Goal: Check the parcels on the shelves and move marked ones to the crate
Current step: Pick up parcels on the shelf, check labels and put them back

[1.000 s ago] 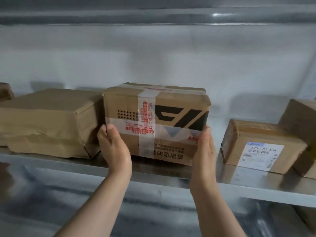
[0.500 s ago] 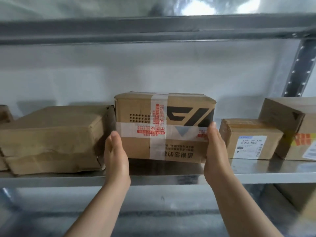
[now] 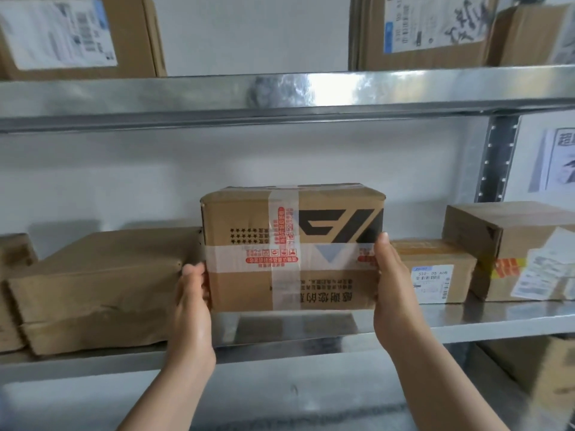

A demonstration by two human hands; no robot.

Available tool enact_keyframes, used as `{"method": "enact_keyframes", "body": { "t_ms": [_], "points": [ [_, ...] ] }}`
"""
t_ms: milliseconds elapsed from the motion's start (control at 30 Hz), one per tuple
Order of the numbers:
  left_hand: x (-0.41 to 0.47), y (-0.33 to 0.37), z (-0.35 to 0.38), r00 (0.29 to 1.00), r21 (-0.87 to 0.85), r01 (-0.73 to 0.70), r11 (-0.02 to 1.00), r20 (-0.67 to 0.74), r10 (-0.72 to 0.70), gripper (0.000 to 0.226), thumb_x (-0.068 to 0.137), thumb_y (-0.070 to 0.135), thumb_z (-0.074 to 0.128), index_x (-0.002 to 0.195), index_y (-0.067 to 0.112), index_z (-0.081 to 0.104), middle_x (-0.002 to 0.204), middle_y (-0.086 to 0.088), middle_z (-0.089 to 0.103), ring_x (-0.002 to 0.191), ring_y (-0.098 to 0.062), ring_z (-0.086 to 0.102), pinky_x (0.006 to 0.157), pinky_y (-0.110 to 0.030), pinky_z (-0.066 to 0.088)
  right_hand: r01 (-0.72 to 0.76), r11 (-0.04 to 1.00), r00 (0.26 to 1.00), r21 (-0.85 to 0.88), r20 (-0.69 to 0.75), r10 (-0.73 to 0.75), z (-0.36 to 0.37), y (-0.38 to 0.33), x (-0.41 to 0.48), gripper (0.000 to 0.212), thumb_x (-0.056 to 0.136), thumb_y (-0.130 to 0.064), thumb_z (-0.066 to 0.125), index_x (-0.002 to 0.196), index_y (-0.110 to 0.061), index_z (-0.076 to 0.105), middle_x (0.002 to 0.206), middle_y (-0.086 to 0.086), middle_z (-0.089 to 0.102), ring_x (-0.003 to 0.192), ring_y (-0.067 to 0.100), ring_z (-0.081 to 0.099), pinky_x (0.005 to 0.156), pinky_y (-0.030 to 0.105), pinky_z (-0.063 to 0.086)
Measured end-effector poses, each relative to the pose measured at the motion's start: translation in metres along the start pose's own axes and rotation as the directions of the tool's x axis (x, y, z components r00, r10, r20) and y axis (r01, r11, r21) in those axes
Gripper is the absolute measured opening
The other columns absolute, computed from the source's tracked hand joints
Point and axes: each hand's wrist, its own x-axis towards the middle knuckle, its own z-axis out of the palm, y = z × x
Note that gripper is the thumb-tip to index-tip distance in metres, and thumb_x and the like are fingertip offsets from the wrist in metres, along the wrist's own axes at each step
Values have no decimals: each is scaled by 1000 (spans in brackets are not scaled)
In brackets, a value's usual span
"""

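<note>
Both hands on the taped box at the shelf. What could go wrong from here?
1. The left hand and right hand squeeze the taped box by its sides, partly over glossy tape, with no hand beneath it, so it may slip.
2. The crumpled parcel sits close against the left hand. Pulling the box out may drag that parcel toward the edge of the shelf.

Bright, soft light. Glare streaks the shelf (image 3: 311,88) at 12 o'clock; the box (image 3: 133,35) at 11 o'clock is blurred, and edges bow.
</note>
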Motion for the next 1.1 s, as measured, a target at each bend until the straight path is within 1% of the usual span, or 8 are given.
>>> {"method": "enact_keyframes", "body": {
  "t_ms": [100,233,367,533,733,800,967,1100],
  "points": [
    [4,2,-9,1000,19,27,999,4,-27,45,97,62,40,125,33,60,120,6,67,120,-19,58,111,-46,39,26,1000,1000,-17,-8,-26,-1,-3,1,42,103,-57,40,121,-29,67,108,3,73,104,22,66,84,38,50],
    [15,6,-17,997,89,-10,996,83,3,74,79,79,55,140,36,52,133,4,64,128,-24,55,114,-55,37,11,1000,999,18,-43,-10,-8,2,4,47,97,-63,48,126,-32,67,117,5,72,114,28,64,102,52,49],
    [24,10,-21,975,170,-19,985,220,-19,108,48,101,51,138,42,52,137,4,61,132,-27,52,114,-59,34,3,1000,998,31,-57,-1,-10,3,8,46,97,-60,49,123,-28,69,115,7,73,114,31,64,101,50,50],
    [20,21,-23,958,174,-33,984,286,-18,71,78,78,34,119,30,65,109,-2,73,109,-22,64,102,-45,47,-7,1000,998,28,-57,9,-8,1,7,59,97,-68,41,119,-23,72,113,10,75,113,32,65,101,49,49],
    [11,29,-28,950,138,-32,990,312,-12,67,81,75,27,121,36,65,104,1,75,107,-16,65,97,-39,48,-35,999,999,40,-10,36,-18,-10,1,86,91,-80,23,121,-13,68,109,13,76,110,32,67,101,56,46],
    [8,29,-28,946,124,-28,992,323,-14,65,81,75,29,122,38,64,106,3,75,109,-15,65,97,-38,48,-34,998,999,61,7,33,-22,-14,-2,93,85,-82,26,127,-9,64,105,9,78,107,27,67,89,50,48],
    [5,25,-26,940,31,33,999,339,-42,59,83,69,37,122,34,64,110,2,75,116,-18,63,112,-50,41,-1,995,995,105,101,-9,-28,-23,-11,77,77,-81,29,121,-33,72,109,0,78,112,27,66,92,53,48],
    [7,21,-25,935,-85,49,995,355,-15,40,92,55,44,117,33,68,110,3,74,120,-21,59,109,-59,39,-17,977,986,211,165,-18,-29,-23,-14,68,83,-76,39,117,-30,76,121,10,74,112,31,69,99,57,49]
  ]
}}
